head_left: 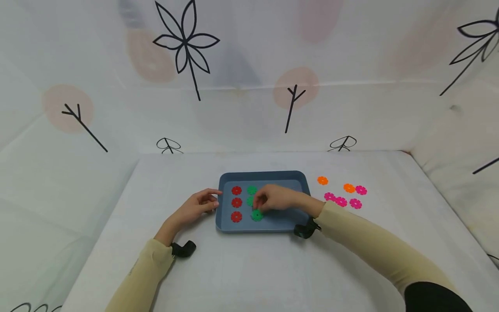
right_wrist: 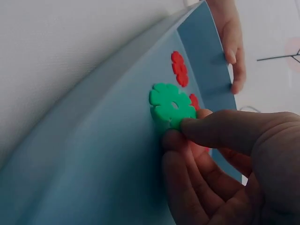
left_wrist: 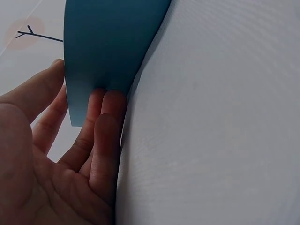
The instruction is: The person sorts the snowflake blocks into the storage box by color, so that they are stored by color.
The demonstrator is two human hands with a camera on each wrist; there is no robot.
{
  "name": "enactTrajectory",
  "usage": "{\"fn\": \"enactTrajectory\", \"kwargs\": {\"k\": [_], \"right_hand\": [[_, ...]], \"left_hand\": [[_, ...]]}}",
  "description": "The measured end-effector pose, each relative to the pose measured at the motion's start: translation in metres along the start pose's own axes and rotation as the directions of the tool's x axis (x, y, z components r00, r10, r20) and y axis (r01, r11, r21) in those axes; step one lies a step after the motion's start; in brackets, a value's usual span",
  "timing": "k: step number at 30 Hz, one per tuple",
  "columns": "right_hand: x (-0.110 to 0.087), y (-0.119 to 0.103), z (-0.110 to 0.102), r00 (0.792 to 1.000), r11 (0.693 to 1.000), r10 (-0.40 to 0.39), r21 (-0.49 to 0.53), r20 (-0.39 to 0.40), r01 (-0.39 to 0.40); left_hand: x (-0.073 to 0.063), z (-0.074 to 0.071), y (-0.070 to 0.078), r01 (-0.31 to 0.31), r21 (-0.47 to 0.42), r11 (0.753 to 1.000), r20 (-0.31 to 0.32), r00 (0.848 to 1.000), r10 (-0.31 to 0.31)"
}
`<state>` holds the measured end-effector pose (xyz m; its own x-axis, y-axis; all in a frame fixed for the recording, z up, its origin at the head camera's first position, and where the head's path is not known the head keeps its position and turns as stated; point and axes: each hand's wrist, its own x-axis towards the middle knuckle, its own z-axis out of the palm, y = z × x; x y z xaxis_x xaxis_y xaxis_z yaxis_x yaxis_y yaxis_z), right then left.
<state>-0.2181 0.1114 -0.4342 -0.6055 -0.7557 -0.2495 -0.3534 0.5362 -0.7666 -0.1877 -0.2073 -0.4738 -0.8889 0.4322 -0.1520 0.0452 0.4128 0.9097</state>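
Note:
My right hand is over the middle of a blue-grey tray. Between thumb and fingertips it pinches a green flower-shaped disc by its edge, close over the tray floor. Two more green flower discs lie in line behind it, one partly covered by the fingers. To their left, three red flower discs form a column. My left hand touches the tray's left side, fingertips against the outer wall and thumb at the rim.
Right of the tray, two orange flower discs and several pink flower discs lie on the white tablecloth. A patterned white cloth wall rises behind the table.

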Motion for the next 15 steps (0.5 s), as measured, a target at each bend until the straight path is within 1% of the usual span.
{"fn": "enactTrajectory", "kwargs": {"k": [6, 15], "right_hand": [[0.0009, 0.0026, 0.0032, 1.000, 1.000, -0.012, 0.004, 0.012, 0.012], [-0.0024, -0.0002, 0.0045, 1.000, 1.000, 0.007, 0.020, -0.015, -0.006]], "left_hand": [[0.0005, 0.0005, -0.0006, 0.006, 0.002, 1.000, -0.009, 1.000, -0.006], [-0.0003, 0.0016, 0.0004, 0.008, 0.007, 1.000, -0.010, 1.000, -0.008]]}}
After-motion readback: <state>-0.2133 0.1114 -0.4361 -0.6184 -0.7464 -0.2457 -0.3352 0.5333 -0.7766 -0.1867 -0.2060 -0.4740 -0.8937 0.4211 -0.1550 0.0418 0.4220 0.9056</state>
